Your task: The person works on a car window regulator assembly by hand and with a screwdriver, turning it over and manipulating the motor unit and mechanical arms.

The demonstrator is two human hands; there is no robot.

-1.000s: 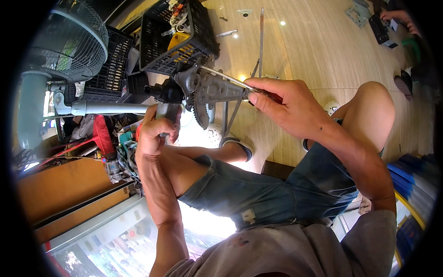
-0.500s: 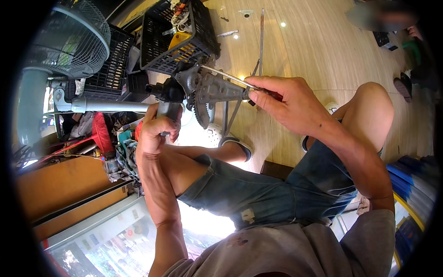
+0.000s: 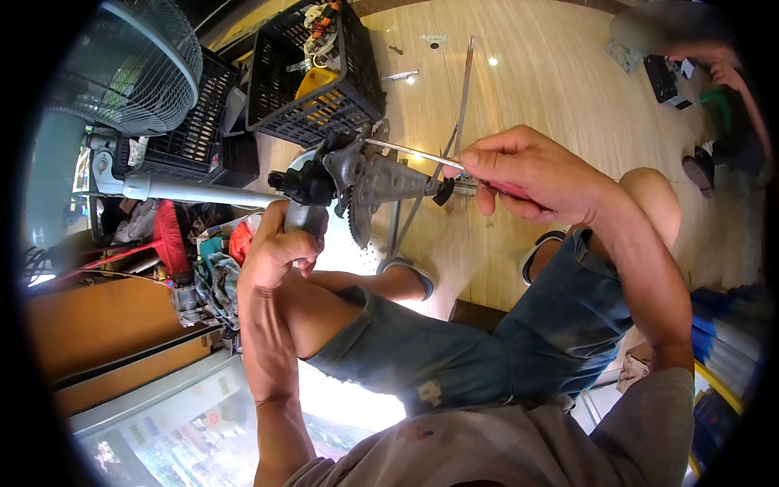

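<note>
My left hand [image 3: 280, 252] is wrapped around the grey cylindrical motor [image 3: 307, 219] of what looks like a car window regulator. Its black housing joins a grey metal plate [image 3: 389, 180] with a curved toothed sector [image 3: 358, 226] along one side. From the right, my right hand [image 3: 531, 174] grips a screwdriver [image 3: 415, 152], thumb and fingers closed on it and a bit of reddish handle showing under the palm. The thin shaft points left, its tip at the upper edge of the plate; whether it sits in a screw is too small to tell.
Beyond the motor stands a black plastic crate [image 3: 320, 118] with tools and a yellow item inside. At left are a standing fan [image 3: 154, 77] and a red brush-like item [image 3: 169, 237]. Long metal strips [image 3: 466, 93] extend over the wooden floor. Another person sits at far right.
My right hand has shifted right, its grip moving back along the screwdriver and the fingers looser. The regulator sits slightly lower and further right in the picture. My left hand keeps its hold.
</note>
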